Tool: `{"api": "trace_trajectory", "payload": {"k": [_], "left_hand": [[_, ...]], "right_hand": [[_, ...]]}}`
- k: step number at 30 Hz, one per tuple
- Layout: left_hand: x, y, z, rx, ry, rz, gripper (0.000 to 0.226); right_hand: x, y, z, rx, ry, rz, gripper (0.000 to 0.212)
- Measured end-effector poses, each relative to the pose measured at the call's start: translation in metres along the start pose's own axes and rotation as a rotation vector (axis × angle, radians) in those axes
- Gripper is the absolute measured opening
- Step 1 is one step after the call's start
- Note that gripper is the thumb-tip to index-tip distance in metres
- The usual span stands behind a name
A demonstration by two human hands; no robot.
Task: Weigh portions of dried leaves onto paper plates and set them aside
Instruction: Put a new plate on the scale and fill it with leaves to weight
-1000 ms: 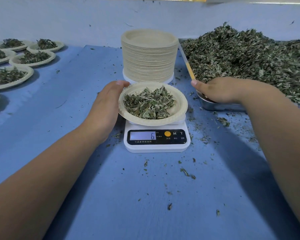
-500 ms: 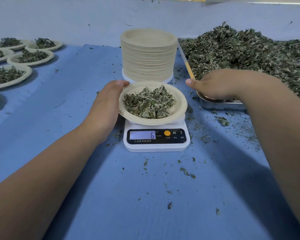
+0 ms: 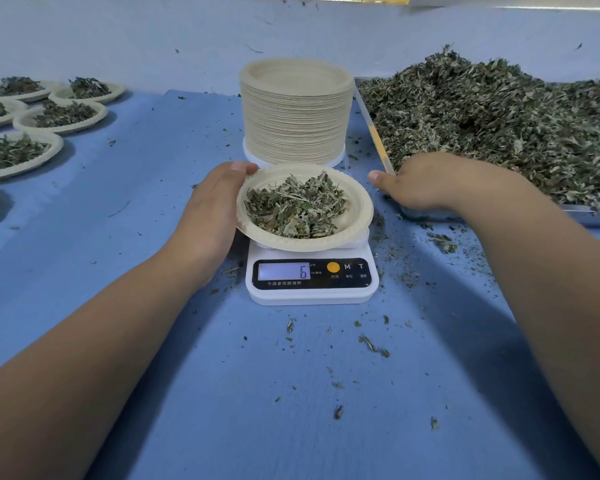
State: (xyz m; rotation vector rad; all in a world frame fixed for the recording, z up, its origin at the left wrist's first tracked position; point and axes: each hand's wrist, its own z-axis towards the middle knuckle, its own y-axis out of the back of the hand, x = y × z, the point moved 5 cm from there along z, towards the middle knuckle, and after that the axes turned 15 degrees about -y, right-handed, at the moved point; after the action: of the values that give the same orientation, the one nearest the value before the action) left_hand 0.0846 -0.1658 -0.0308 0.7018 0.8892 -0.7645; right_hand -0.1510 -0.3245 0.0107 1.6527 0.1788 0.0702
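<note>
Paper plate (image 3: 358, 210) w/ portion of dried leaves (image 3: 295, 206) sits on scale (image 3: 309, 294), display reads 6; left hand (image 3: 212, 209) grips plate's left rim, thumb on top, fingers under. Right hand (image 3: 426, 181) rests palm-down on near-left corner of metal tray (image 3: 589, 216) holding bulk leaf pile (image 3: 499, 116); thumb points left, fingers hidden, so grip state can't be told. Stack of blank plates (image 3: 295, 116) stands just behind scale; filled plates (image 3: 99, 116) lie far left on blue table (image 3: 222, 393).
</note>
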Motion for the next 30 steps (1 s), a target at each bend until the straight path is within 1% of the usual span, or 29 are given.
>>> {"api": "trace_trajectory", "payload": {"k": [6, 8, 11, 14, 16, 18, 20, 23, 27, 28, 30], "left_hand": [[0.002, 0.000, 0.001, -0.002, -0.005, -0.004, 0.036], [0.002, 0.000, 0.001, -0.002, -0.007, 0.000, 0.036], [0.002, 0.000, 0.001, -0.006, -0.005, 0.002, 0.036], [0.003, 0.001, 0.001, -0.008, 0.001, 0.000, 0.036], [0.002, 0.000, 0.001, -0.003, 0.000, 0.000, 0.036], [0.002, 0.000, 0.001, 0.004, -0.004, 0.000, 0.036], [0.001, 0.000, 0.000, 0.007, -0.003, -0.004, 0.036], [0.002, 0.000, 0.000, 0.007, 0.005, -0.006, 0.036], [0.002, 0.000, 0.001, -0.007, 0.008, -0.014, 0.036], [0.002, 0.000, 0.001, -0.012, 0.007, -0.021, 0.036], [0.001, 0.000, 0.001, -0.017, 0.006, -0.032, 0.035]], "right_hand": [[-0.007, 0.004, 0.009, -0.133, -0.008, 0.195, 0.069], [-0.012, 0.011, 0.009, -0.224, 0.019, 0.305, 0.066], [-0.017, 0.018, 0.007, -0.374, 0.049, 0.387, 0.062], [-0.018, 0.022, 0.000, -0.467, 0.088, 0.459, 0.061], [-0.016, 0.032, -0.008, -0.548, 0.122, 0.539, 0.060], [-0.006, 0.044, -0.018, -0.593, 0.176, 0.638, 0.059], [0.012, 0.054, -0.032, -0.571, 0.271, 0.772, 0.059], [0.047, 0.055, -0.058, -0.443, 0.436, 0.901, 0.057], [0.070, 0.040, -0.072, -0.168, 0.593, 0.923, 0.050], [0.071, 0.036, -0.072, -0.130, 0.605, 0.911, 0.048], [0.070, 0.033, -0.070, -0.136, 0.602, 0.894, 0.046]]}}
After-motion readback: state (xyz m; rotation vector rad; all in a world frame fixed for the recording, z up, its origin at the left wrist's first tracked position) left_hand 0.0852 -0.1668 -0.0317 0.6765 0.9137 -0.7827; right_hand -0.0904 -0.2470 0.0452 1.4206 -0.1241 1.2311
